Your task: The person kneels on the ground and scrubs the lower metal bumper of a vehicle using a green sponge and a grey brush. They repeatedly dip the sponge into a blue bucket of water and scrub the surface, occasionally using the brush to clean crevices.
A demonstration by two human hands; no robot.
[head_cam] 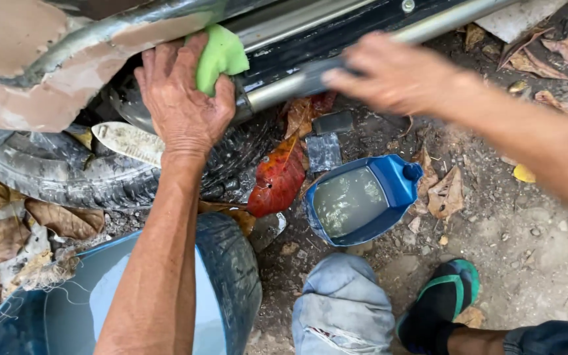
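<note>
While the left hand (182,98) clamps a soft green sponge (220,56) against the vehicle's dark lower edge (310,39), the blurred right hand (389,75) rests on a silver metal tube (297,82) — grip unclear — above a cut blue plastic container of murky water (363,200).

Just the one head cam here, looking pretty much straight down. It's close in, vehicle edge far, dirt ground (527,256) near.

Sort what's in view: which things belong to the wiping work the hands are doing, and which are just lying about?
In use:
- left hand pressing a green sponge
- right hand, blurred, at the metal pipe
- cut blue container of cloudy liquid
- blue tub of water

Lying about:
- red leaf
- brown dry leaves
- tyre
- sandal
</note>
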